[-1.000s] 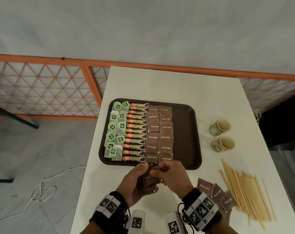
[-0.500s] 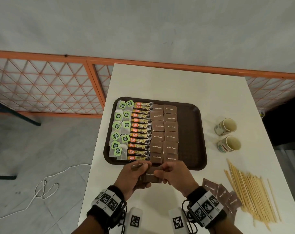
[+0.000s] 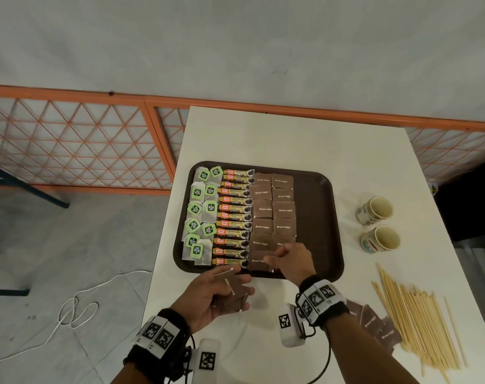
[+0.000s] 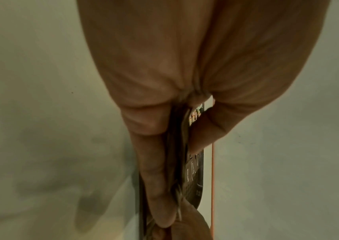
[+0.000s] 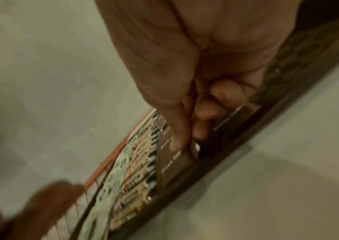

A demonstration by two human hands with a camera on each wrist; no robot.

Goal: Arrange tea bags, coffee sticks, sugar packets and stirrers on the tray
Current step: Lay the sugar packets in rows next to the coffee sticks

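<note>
Nearest me, head view: left hand (image 3: 208, 293) over the table (image 3: 263, 342), just short of the tray's near rim, thumb and fingers curled round a small stack of sugar packets (image 3: 234, 293). Left wrist view adds the edge-on look: stack clamped between thumb and fingers (image 4: 156, 186), which the head view only hints at. Right of it, loose sugar packets (image 3: 373, 321) lie on the table, touching the pile of stirrers (image 3: 418, 322). Right hand (image 3: 291, 263) is over the tray's near edge, pinching one sugar packet (image 3: 259, 260) low in the near end of the sugar rows; right wrist view shows thumb on top, fingers curled beneath, packet tilted. Whether it touches the tray floor I cannot tell. Tray (image 3: 323, 217), left to right: tea bags (image 3: 201, 214), coffee sticks (image 3: 234, 217), two columns of sugar packets (image 3: 273, 209), then a bare strip. Two paper cups (image 3: 377, 224) on their sides, right of the tray, mouths toward me.
</note>
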